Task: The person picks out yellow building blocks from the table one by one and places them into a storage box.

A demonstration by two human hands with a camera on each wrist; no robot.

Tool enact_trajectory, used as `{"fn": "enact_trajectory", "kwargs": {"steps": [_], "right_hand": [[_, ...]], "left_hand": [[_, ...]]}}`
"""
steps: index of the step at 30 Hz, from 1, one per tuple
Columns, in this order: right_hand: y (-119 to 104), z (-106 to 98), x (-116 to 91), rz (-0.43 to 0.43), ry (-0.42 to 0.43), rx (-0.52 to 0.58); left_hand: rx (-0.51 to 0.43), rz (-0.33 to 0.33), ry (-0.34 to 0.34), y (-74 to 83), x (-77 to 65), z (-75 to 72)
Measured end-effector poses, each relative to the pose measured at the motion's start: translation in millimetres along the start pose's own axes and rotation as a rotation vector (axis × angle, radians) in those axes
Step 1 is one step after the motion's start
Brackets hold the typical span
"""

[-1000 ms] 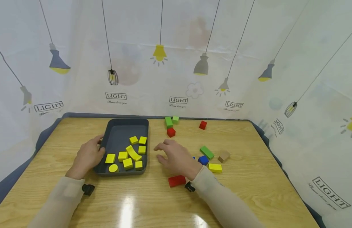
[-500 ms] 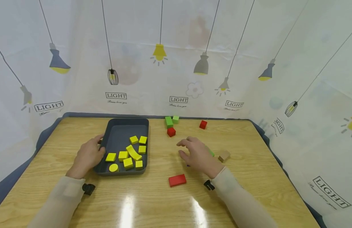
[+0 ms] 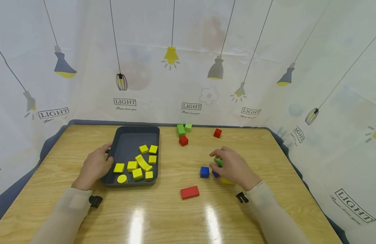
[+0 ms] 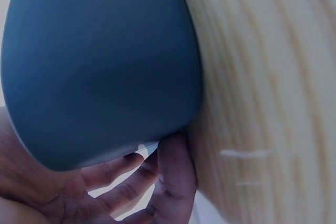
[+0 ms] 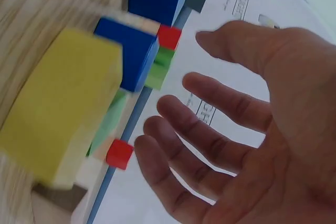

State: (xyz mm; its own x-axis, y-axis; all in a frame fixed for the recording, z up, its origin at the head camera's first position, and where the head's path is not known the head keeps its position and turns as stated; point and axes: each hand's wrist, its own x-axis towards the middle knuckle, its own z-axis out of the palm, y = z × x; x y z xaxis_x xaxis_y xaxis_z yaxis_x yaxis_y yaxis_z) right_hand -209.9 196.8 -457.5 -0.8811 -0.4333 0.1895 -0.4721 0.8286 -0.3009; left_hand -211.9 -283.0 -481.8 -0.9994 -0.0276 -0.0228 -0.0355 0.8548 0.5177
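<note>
My left hand (image 3: 95, 166) grips the left side of a dark grey tray (image 3: 122, 134); its fingers (image 4: 176, 174) curl against the outer wall in the left wrist view. Several yellow blocks (image 3: 132, 166) lie inside, mostly in the near half. On the right, my right hand (image 3: 235, 167) hovers with fingers spread and nothing in them. Beneath and around it are a yellow block (image 5: 63, 103), mostly hidden in the head view, a green block (image 3: 218, 161) and two blue blocks, one partly covered. The left blue block (image 3: 204, 172) shows fully.
A flat red block (image 3: 189, 192) lies nearer the front of the wooden table (image 3: 163, 217). Toward the back edge are two green blocks (image 3: 181, 130) beside a red block (image 3: 183, 141), and another red block (image 3: 217, 133) farther right. A printed curtain (image 3: 151, 67) surrounds the table.
My right hand has moved rightward from beside the tray to above the yellow and blue blocks, uncovering the red block and the left blue block. My left hand and the tray stay put.
</note>
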Motion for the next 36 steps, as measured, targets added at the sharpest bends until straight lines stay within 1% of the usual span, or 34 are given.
{"fn": "enact_trajectory", "kwargs": {"steps": [3, 8, 13, 22, 29, 36], "right_hand": [[7.4, -4.2, -6.0, 0.008, -0.036, 0.006], [17.2, -10.9, -14.2, 0.034, -0.143, 0.032], [26.8, -16.8, -17.9, 0.031, -0.217, 0.062], [37.3, -22.6, -23.7, 0.032, -0.295, 0.131], [40.4, -24.2, -23.8, 0.033, -0.377, 0.134], [41.8, -24.1, -22.8, 0.011, -0.403, 0.15]], "left_hand": [[-0.002, 0.001, -0.001, 1.0, -0.6, 0.4], [0.003, -0.002, -0.002, 2.0, -1.1, 0.5], [0.008, -0.007, -0.002, 1.3, -0.9, 0.4], [-0.004, 0.008, 0.009, 1.2, -2.4, 0.1], [-0.011, 0.002, 0.015, 0.2, -1.5, 0.8], [-0.01, 0.01, 0.019, -1.3, -1.1, 0.6]]}}
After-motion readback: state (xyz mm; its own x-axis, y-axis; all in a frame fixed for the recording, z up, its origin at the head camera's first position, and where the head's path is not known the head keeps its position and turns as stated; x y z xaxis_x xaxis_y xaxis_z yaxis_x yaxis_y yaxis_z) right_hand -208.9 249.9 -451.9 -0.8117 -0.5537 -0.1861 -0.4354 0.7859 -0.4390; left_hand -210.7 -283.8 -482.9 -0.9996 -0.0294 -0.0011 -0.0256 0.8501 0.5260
